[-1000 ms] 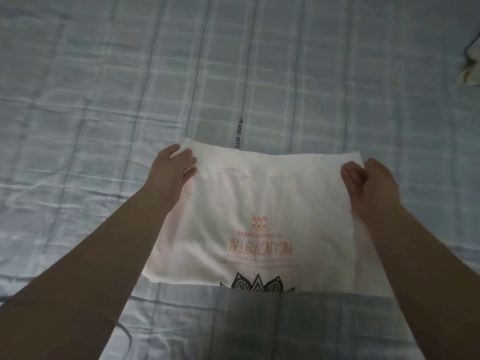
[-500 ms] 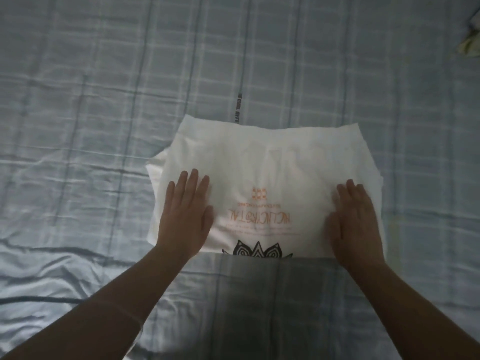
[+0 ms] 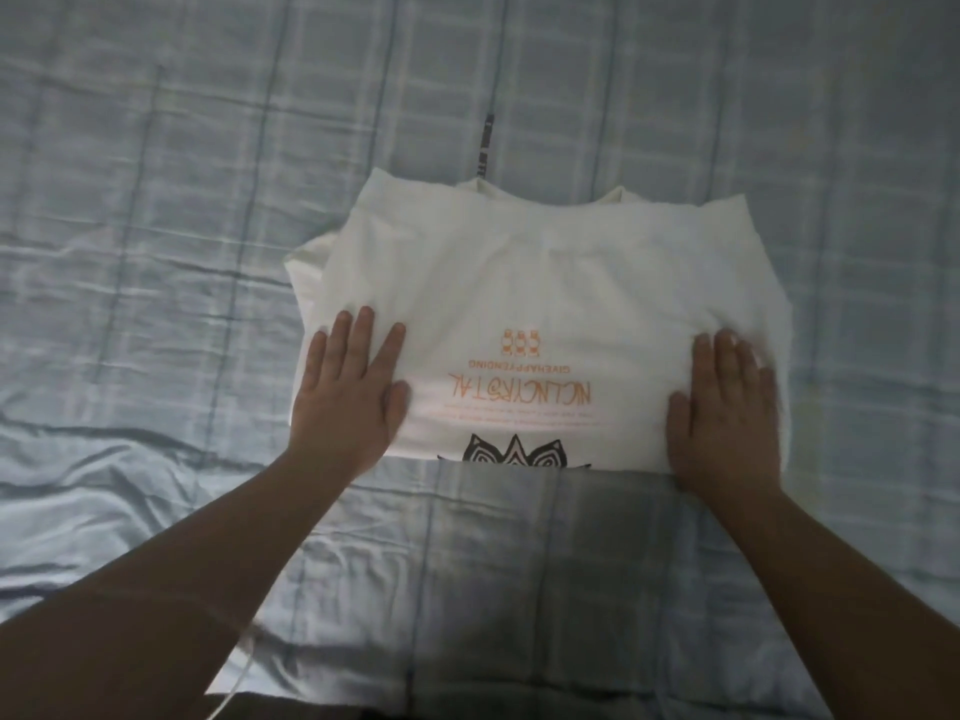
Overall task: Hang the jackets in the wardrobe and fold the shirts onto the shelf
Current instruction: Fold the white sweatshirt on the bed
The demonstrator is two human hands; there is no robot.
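A white shirt [image 3: 545,283] lies folded into a rectangle on the bed, with orange lettering and a black pattern upside down along its near edge. My left hand [image 3: 348,392] rests flat on the shirt's near left corner, fingers straight and spread. My right hand [image 3: 727,407] presses flat on the near right corner, fingers straight. Neither hand grips the cloth. The shirt's lower layers stick out a little at the left and at the far edge.
A pale blue checked bedsheet [image 3: 156,252] covers the whole bed, wrinkled at the left and near me. A thin white cord [image 3: 234,688] runs along the bottom left.
A second ago both hands held the far corners of the folded flap. They have let go, drawn back toward me and now lie flat on the near part of the shirt.
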